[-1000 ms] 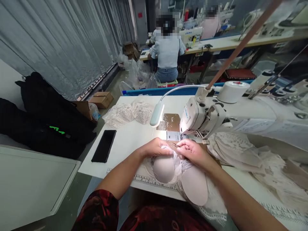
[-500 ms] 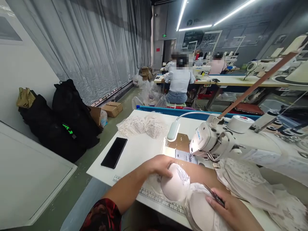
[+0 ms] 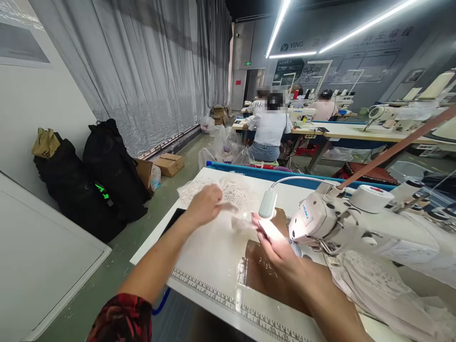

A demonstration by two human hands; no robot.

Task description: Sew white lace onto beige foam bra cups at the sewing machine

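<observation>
White worktop carries lace pieces at its far edge, seemingly done, and lace cloth by the sewing machine, perhaps remaining, while the right hand grips a dark tool and blur hides whether the left hand pinches pale fabric.
</observation>
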